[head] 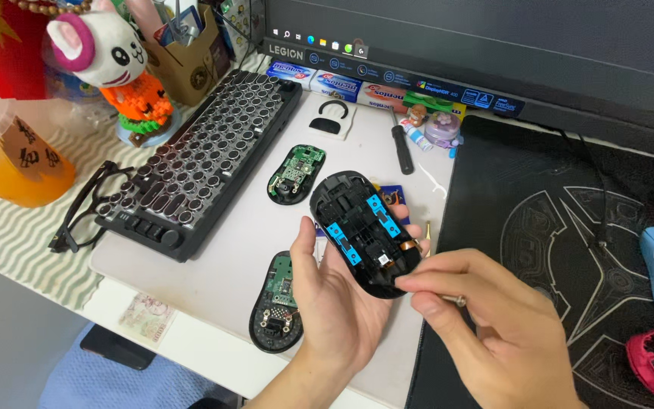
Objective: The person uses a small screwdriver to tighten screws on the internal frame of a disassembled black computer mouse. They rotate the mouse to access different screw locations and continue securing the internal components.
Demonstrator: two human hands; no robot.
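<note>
While the left hand (336,299) cups a black mouse shell (365,231) above the desk mat (213,265), inside up, right hand (493,326) pinches its rear edge, w/ prob. a small metal tool (457,300).

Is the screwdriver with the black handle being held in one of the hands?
No. The black-handled screwdriver lies alone on the white desk mat, away from both hands, near the monitor's base.
</note>
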